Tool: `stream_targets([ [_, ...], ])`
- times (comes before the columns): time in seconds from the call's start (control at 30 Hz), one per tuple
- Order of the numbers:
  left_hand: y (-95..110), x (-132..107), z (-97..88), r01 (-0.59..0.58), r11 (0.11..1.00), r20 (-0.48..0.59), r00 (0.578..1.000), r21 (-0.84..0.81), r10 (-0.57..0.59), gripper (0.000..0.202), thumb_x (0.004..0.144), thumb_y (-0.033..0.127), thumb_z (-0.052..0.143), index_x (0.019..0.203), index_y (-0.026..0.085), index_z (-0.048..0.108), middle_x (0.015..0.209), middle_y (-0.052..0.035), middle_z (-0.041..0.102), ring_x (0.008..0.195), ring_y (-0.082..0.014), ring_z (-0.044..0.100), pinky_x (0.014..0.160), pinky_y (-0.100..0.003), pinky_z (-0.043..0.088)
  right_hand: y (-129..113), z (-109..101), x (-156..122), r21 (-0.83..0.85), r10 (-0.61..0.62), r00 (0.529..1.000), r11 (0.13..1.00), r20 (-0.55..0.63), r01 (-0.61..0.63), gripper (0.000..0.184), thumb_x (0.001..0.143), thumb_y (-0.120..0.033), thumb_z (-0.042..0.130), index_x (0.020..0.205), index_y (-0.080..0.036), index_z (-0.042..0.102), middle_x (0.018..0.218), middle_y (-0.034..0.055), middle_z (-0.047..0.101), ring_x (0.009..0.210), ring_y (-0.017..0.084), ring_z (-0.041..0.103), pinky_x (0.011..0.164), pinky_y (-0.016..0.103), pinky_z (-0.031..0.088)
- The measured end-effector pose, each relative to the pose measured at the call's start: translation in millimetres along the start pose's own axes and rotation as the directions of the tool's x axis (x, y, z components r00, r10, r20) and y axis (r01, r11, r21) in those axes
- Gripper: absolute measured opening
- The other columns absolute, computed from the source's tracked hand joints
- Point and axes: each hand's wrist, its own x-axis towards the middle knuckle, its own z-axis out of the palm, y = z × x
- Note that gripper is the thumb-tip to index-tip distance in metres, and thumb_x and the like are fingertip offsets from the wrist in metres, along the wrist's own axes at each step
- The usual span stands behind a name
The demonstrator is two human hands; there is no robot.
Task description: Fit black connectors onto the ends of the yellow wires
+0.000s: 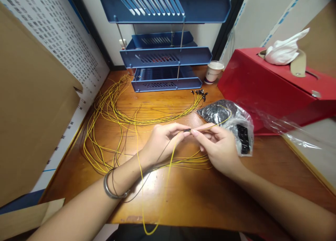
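Between thumb and fingertips, my left hand [165, 139] pinches a small black connector [187, 130]. My right hand [219, 144] is closed just to its right, gripping the yellow and black wires [223, 121] where they meet the connector. From my left hand a yellow wire [170, 167] loops down past the table's front edge, and a thin dark wire trails near my wrist. Behind and left of my hands lies a big coiled bundle of yellow and black wires [105, 104]. Its far ends carry several small black connectors [201, 94].
A clear plastic bag [236, 117] of black parts lies right of my hands. Blue stacked trays [168, 85] and a paper cup [214, 73] stand at the back. On the right is a red tissue box [262, 83]; cardboard [34, 94] leans at the left.
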Motion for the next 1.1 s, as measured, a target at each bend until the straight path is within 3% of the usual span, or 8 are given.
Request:
stream_targets([
  [0.17,2.8,0.6,1.0,-0.005,1.000,0.017,1.000,-0.018,0.005,0.017,0.093,0.022,0.066,0.104,0.014,0.076,0.097,-0.0039,0.080,0.082,-0.0124,0.076,0.074,-0.018,0.058,-0.9,-0.9,-1.5,0.004,-0.035,0.999,0.999,-0.022,0.035,0.016,0.080,-0.029,0.075,0.081,-0.015,0.069,0.061,-0.0008,0.065,0.044,0.007,0.052,0.041,0.017,0.041],
  [0.3,3.5,-0.2,0.8,0.008,0.997,0.027,1.000,0.076,-0.010,0.017,0.093,0.023,0.067,0.105,0.015,0.076,0.096,-0.0033,0.080,0.077,-0.0124,0.076,0.073,-0.019,0.059,-1.5,-0.8,-1.0,-0.013,-0.060,0.997,0.998,-0.049,0.060,0.015,0.080,-0.028,0.076,0.078,-0.015,0.069,0.055,-0.0033,0.060,0.042,0.006,0.050,0.040,0.016,0.040],
  [0.47,5.5,-1.8,-0.1,-0.135,0.970,0.007,0.991,0.200,0.137,0.014,0.093,0.019,0.065,0.100,0.014,0.076,0.089,-0.0038,0.081,0.069,-0.0115,0.074,0.065,-0.018,0.056,-2.0,-0.5,-0.1,-0.036,-0.085,0.996,0.996,-0.034,0.083,0.012,0.081,-0.026,0.075,0.078,-0.015,0.070,0.056,-0.0030,0.061,0.042,0.006,0.049,0.039,0.017,0.038],
  [0.67,4.3,-3.9,1.1,-0.220,0.943,-0.014,0.973,0.250,0.230,0.012,0.092,0.018,0.067,0.099,0.014,0.076,0.087,-0.0026,0.081,0.065,-0.0093,0.072,0.062,-0.016,0.054,0.5,-1.3,-1.1,-0.049,-0.089,0.996,0.995,0.014,0.090,0.011,0.083,-0.026,0.074,0.080,-0.016,0.071,0.067,0.0003,0.069,0.046,0.006,0.053,0.042,0.018,0.043],
  [0.97,5.4,-2.4,1.0,-0.124,0.967,-0.033,0.990,0.225,0.135,0.013,0.092,0.017,0.066,0.101,0.013,0.075,0.094,-0.0036,0.081,0.073,-0.0101,0.075,0.070,-0.016,0.057,0.0,-1.7,-2.9,-0.048,-0.089,0.996,0.995,-0.031,0.088,0.017,0.083,-0.032,0.075,0.079,-0.018,0.068,0.057,-0.0031,0.060,0.043,0.008,0.050,0.041,0.020,0.040],
  [1.1,5.1,-2.0,-0.1,-0.142,0.959,-0.036,0.987,0.246,0.156,0.013,0.092,0.020,0.067,0.101,0.015,0.076,0.094,-0.0039,0.081,0.075,-0.0121,0.075,0.070,-0.018,0.058,-0.7,-0.3,-2.4,-0.090,-0.085,0.996,0.993,-0.027,0.082,0.019,0.083,-0.036,0.075,0.080,-0.018,0.070,0.057,-0.0021,0.061,0.043,0.008,0.050,0.039,0.021,0.040],
])
